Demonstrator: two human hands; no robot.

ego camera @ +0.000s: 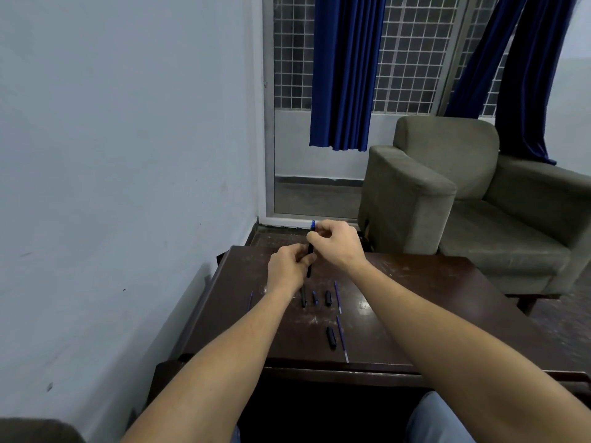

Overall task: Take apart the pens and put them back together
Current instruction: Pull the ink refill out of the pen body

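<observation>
Head view: a slim black plastic pen with a blue end (310, 247) stands nearly upright above the far part of the dark scuffed wooden table (415, 282), held by both hands. The left hand (289, 266) pinches its lower barrel; the right hand (337, 243) closes round the top. It looks light, stiff and smooth, so best gripped firmly at both ends. 3 thin refills and 4 short dark parts lie loose below the hands.

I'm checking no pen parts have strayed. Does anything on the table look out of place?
One thin refill lies alone near the table's left edge, apart from the other parts clustered mid-table by the black barrel. Both hands, left hand and right hand, hold one pen.
</observation>
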